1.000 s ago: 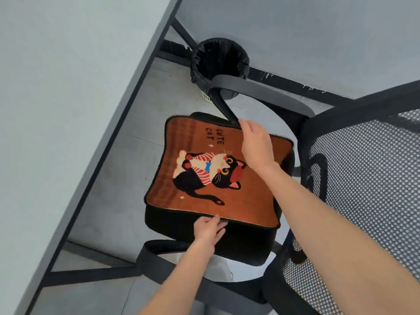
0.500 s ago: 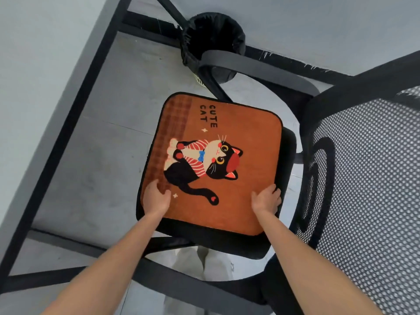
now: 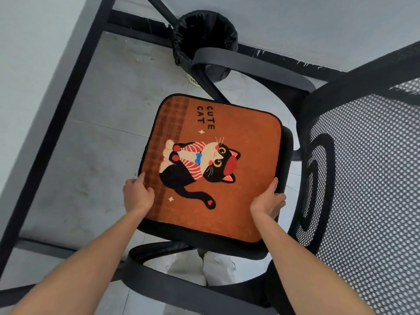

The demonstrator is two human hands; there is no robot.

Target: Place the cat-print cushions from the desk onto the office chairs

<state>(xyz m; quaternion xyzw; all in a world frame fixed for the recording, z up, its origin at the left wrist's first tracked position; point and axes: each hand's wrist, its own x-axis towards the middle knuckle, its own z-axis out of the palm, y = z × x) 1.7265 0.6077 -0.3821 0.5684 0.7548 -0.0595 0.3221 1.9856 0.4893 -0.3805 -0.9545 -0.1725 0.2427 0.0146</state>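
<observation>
While one cat-print cushion [image 3: 227, 173] lies on one office chair [image 3: 354, 178], my left hand [image 3: 138, 195] and right hand [image 3: 267, 202] grip its near corners.

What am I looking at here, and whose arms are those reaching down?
Those arms belong to a person wearing a camera on their head, so you look down as they do. The square orange cushion with a cartoon cat lies on the seat of a black office chair with a mesh back. The left hand holds its left edge and the right hand holds its right edge. Behind the chair stands a round bin with a black bag.
</observation>
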